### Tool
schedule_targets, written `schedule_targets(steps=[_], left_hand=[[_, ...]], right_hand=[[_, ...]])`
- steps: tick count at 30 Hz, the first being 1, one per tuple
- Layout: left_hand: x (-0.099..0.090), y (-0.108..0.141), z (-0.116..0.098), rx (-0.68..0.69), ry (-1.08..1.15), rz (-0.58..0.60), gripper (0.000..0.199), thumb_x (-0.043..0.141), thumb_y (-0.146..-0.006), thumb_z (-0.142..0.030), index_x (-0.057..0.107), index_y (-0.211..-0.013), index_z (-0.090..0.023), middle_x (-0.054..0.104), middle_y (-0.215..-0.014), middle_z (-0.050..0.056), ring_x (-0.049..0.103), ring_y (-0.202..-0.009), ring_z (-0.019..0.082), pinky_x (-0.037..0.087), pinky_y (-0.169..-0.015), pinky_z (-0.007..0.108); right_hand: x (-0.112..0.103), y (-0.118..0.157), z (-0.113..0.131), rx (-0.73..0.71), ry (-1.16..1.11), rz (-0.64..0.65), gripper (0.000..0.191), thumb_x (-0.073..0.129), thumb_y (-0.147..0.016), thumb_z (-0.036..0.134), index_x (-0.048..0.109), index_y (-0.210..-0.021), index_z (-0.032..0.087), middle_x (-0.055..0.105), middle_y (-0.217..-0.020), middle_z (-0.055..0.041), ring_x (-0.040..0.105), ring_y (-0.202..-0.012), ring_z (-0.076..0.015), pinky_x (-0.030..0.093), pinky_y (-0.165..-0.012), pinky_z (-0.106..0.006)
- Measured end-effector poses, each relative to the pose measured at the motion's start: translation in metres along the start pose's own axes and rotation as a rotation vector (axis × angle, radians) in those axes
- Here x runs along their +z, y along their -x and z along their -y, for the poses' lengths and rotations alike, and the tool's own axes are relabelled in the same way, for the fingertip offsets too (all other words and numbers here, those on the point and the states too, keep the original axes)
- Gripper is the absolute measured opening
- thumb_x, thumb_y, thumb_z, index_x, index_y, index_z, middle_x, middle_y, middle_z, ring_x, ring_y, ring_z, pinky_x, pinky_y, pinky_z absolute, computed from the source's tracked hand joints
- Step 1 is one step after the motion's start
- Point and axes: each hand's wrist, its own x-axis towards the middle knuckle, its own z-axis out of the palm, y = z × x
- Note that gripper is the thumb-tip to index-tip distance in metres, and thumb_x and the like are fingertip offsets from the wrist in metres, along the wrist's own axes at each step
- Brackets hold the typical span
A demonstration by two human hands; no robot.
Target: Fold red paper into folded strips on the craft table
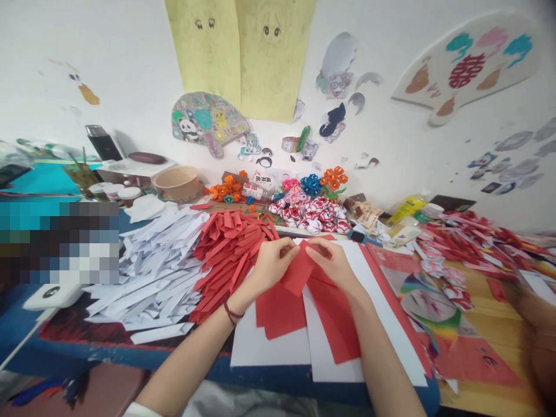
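Between my two hands hangs a small red paper piece (299, 272), held by its upper edge. My left hand (277, 260) pinches its upper left corner, and my right hand (329, 262) pinches the upper right. Below it, red sheets (281, 310) and a longer red strip (336, 324) lie on white paper (271, 350). Left of my hands is a heap of folded red strips (226, 255), and beyond it a heap of folded white strips (152, 272).
Paper flowers (313, 214) and a round wooden bowl (177, 184) stand along the wall. A white power strip (56, 294) lies at the left. At the right are more red strips (473, 237) and another person's blurred hand (532, 307).
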Motion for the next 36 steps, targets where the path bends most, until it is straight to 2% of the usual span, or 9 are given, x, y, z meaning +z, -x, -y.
schedule_targets(steps=[3,7,11,15,23,29,31,34,36], left_hand=[[0.004,0.002,-0.001,0.027,-0.055,0.046,0.022,0.051,-0.086,-0.026,0.059,-0.069,-0.015,0.056,-0.059,-0.002,0.045,-0.055,0.009,0.031,-0.055,0.020],[0.009,0.003,0.000,0.041,-0.102,0.062,0.023,0.052,-0.086,-0.025,0.056,-0.065,-0.015,0.052,-0.056,-0.003,0.041,-0.052,0.008,0.028,-0.054,0.020],[0.010,0.000,0.003,0.046,-0.103,0.071,0.024,0.052,-0.086,-0.026,0.055,-0.065,-0.015,0.052,-0.056,-0.003,0.041,-0.052,0.008,0.028,-0.054,0.020],[0.009,-0.001,0.003,0.039,-0.094,0.088,0.024,0.052,-0.086,-0.028,0.056,-0.067,-0.015,0.054,-0.058,-0.003,0.043,-0.053,0.008,0.030,-0.054,0.020],[0.009,0.000,-0.006,0.039,-0.124,0.072,0.026,0.049,-0.087,-0.027,0.055,-0.064,-0.015,0.054,-0.057,-0.002,0.043,-0.053,0.008,0.029,-0.055,0.020],[0.006,0.001,-0.003,0.055,-0.150,0.066,0.026,0.049,-0.087,-0.029,0.054,-0.065,-0.016,0.054,-0.058,-0.002,0.043,-0.053,0.009,0.027,-0.054,0.021],[0.005,0.001,0.000,0.050,-0.148,0.063,0.024,0.049,-0.087,-0.026,0.055,-0.066,-0.016,0.057,-0.059,-0.001,0.046,-0.054,0.009,0.028,-0.055,0.021],[0.002,0.001,0.004,0.027,-0.132,0.035,0.024,0.049,-0.087,-0.023,0.056,-0.065,-0.016,0.060,-0.059,-0.001,0.050,-0.053,0.010,0.031,-0.056,0.021],[0.000,0.000,0.006,0.002,-0.128,-0.023,0.025,0.048,-0.088,-0.023,0.057,-0.066,-0.016,0.062,-0.060,-0.001,0.053,-0.055,0.010,0.034,-0.057,0.021]], right_hand=[[0.005,0.001,0.003,-0.039,-0.038,0.009,0.021,0.064,-0.079,0.041,0.066,-0.084,0.021,0.068,-0.084,-0.0038,0.060,-0.078,-0.0199,0.046,-0.070,-0.030],[0.008,0.002,0.005,-0.068,-0.046,-0.017,0.022,0.063,-0.081,0.038,0.062,-0.070,0.020,0.063,-0.070,-0.0015,0.056,-0.065,-0.0173,0.044,-0.063,-0.029],[0.010,0.003,0.005,-0.081,0.017,-0.112,0.022,0.063,-0.081,0.038,0.064,-0.070,0.020,0.064,-0.070,-0.0022,0.056,-0.065,-0.0177,0.043,-0.063,-0.029],[0.010,0.003,0.006,-0.077,0.018,-0.139,0.024,0.063,-0.081,0.041,0.064,-0.069,0.019,0.065,-0.069,-0.0025,0.057,-0.067,-0.0182,0.044,-0.065,-0.029],[-0.005,-0.002,-0.006,-0.071,-0.030,-0.292,0.024,0.064,-0.080,0.040,0.066,-0.071,0.018,0.066,-0.075,-0.0034,0.058,-0.072,-0.0181,0.045,-0.070,-0.030],[-0.011,-0.007,-0.019,-0.037,-0.121,-0.438,0.025,0.068,-0.075,0.042,0.068,-0.077,0.017,0.068,-0.081,-0.0046,0.060,-0.076,-0.0199,0.047,-0.073,-0.032],[-0.017,-0.011,-0.027,-0.019,-0.163,-0.516,0.026,0.070,-0.073,0.042,0.067,-0.076,0.016,0.066,-0.076,-0.0038,0.059,-0.072,-0.0188,0.046,-0.069,-0.031],[-0.031,-0.016,-0.041,0.007,-0.227,-0.740,0.028,0.070,-0.070,0.043,0.063,-0.069,0.016,0.061,-0.065,-0.0007,0.054,-0.061,-0.0150,0.044,-0.061,-0.028],[-0.039,-0.018,-0.049,0.038,-0.235,-0.751,0.030,0.070,-0.069,0.045,0.063,-0.067,0.016,0.061,-0.064,-0.0005,0.053,-0.060,-0.0145,0.043,-0.060,-0.028]])
